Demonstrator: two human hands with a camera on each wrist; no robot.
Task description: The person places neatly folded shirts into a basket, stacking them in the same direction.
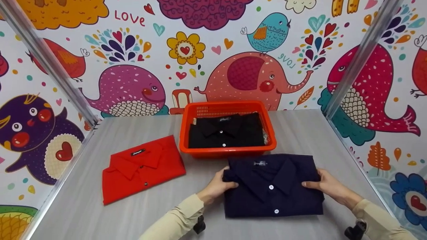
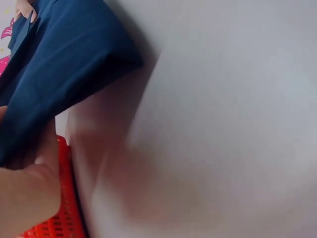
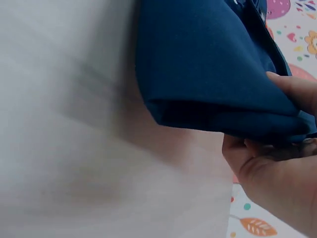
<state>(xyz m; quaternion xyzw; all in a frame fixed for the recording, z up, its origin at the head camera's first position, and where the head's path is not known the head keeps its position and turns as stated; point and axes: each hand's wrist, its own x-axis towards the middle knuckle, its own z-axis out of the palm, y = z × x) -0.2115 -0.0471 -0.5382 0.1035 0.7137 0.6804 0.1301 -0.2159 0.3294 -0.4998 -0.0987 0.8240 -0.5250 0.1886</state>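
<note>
Patterned walls (image 1: 220,40) border the table (image 1: 100,220); left hand (image 1: 217,186) and right hand (image 1: 330,186) pinch the navy shirt (image 1: 253,200) at opposite edges, aloft near the orange basket (image 1: 230,152); level, even support should preserve its folds

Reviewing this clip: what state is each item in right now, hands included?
Navy shirt: folded, held at both sides, apparently lifted off the table.
Red shirt: folded, lying on the table.
Black shirt: folded, in the basket.
Basket: upright, open-topped.
Left hand: gripping the navy shirt.
Right hand: gripping its opposite side.
</note>
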